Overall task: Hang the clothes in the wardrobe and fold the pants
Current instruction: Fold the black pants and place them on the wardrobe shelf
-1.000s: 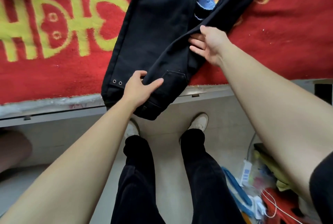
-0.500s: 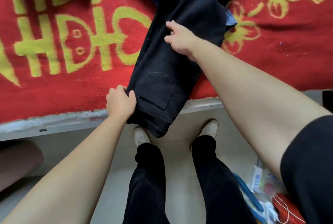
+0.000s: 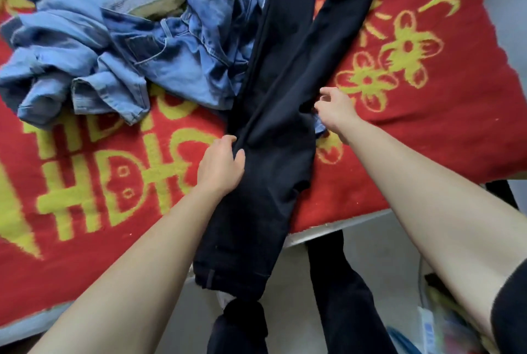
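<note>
Lengthwise, black pants run waistband-near, legs away; left hand fingers grip them, right hand loose.

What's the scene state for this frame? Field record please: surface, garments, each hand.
surface: red blanket with yellow pattern
garment in work: black long pants, waist hanging over the near edge, legs splayed apart at the far end
other garments: crumpled light blue denim clothes, left of the pants
left hand: grip closed on the pants' left edge
right hand: open, at the pants' right edge
</note>
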Tool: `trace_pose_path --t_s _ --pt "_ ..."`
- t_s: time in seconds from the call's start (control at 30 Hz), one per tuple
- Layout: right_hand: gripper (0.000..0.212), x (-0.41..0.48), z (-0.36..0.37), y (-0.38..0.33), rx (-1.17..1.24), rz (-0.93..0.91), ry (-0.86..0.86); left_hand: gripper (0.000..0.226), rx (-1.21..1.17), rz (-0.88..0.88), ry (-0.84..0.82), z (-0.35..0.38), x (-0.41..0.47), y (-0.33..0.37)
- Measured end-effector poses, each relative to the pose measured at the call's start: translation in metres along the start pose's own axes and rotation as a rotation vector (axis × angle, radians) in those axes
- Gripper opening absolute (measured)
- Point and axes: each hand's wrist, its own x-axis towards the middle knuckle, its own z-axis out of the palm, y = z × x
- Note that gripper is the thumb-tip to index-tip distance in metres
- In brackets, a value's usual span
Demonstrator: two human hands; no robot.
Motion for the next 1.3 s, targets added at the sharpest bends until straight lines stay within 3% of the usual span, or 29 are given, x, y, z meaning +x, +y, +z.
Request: trace_pose_path --t_s 0.13,0.33,0.43,0.57,0.7,0.8,0.93,1.0,1.07,1.13,1.2,1.3 --pt "0.049 0.081 -0.007 -0.024 0.158 -0.038 0.036 0.036 -0.026 0.115 0.135 0.014 0.088 0.066" --pt "0.041 0.199 -0.049 -0.066 0.024 -0.155 0.206 0.044 0.111 -0.037 0.083 0.047 0.192 0.117" --pt "0.054 0.251 -0.069 -0.09 -0.023 -0.18 0.264 0.038 0.014 -0.126 0.146 0.056 0.207 0.119" --pt "0.075 0.306 -0.075 -0.107 -0.052 -0.016 0.243 0.028 -0.117 -0.153 0.069 0.051 0.224 0.114" --pt "0.033 0.331 -0.081 -0.11 -0.178 -0.009 0.283 0.027 -0.24 -0.145 -0.006 0.043 0.228 0.115" --pt "0.014 0.33 -0.085 -0.12 -0.16 -0.09 0.293 0.022 -0.387 -0.157 -0.07 0.032 0.225 0.115" --pt "0.015 0.325 -0.075 -0.158 0.058 -0.233 0.344 0.021 -0.707 -0.216 -0.104 0.001 0.215 0.105" --pt "0.025 0.323 -0.053 -0.185 0.099 -0.284 0.289 0.016 -0.731 -0.22 -0.001 -0.009 0.214 0.101" --pt "0.03 0.322 -0.024 -0.206 0.123 -0.31 0.094 0.019 -0.667 -0.242 0.119 -0.01 0.219 0.096" --pt "0.035 0.326 -0.002 -0.209 0.031 -0.349 -0.012 0.02 -0.618 -0.271 0.138 -0.005 0.229 0.095" --pt "0.036 0.333 0.002 -0.202 -0.036 -0.311 0.057 0.019 -0.602 -0.293 0.119 0.004 0.239 0.093" --pt "0.018 0.351 -0.017 -0.184 -0.019 -0.174 0.391 0.022 -0.619 -0.294 0.07 0.008 0.248 0.09"
